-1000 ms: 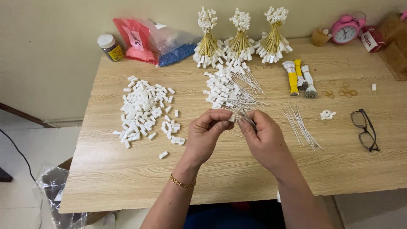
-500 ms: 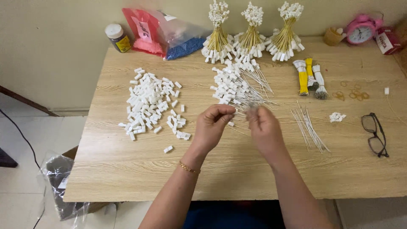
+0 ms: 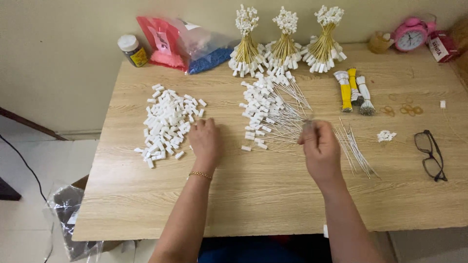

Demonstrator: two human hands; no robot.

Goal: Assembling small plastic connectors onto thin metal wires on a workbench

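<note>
- Your left hand (image 3: pixel 205 141), fingers curled down, touches the loose heap of small white plastic caps (image 3: pixel 168 122); a careless sweep may scatter them off the wooden table (image 3: pixel 253 195).
- Your right hand (image 3: pixel 319 148) pinches a thin wire; it could snag the white-capped wire pile (image 3: pixel 273 114) beside it.

A light wood-grain rectangular table (image 3: pixel 273 204) fills most of the frame, its far edge pushed against a plain cream-painted wall (image 3: pixel 73 29) that runs across the top. At the left, pale glossy floor tiles (image 3: pixel 24 160) show below a dark baseboard strip (image 3: pixel 29 124), with a thin black cable (image 3: pixel 22 165) trailing over them and a crumpled clear plastic bag (image 3: pixel 68 214) at lower left beside the table's edge. Lighting is even and soft, with no hard shadows on the table.
</note>
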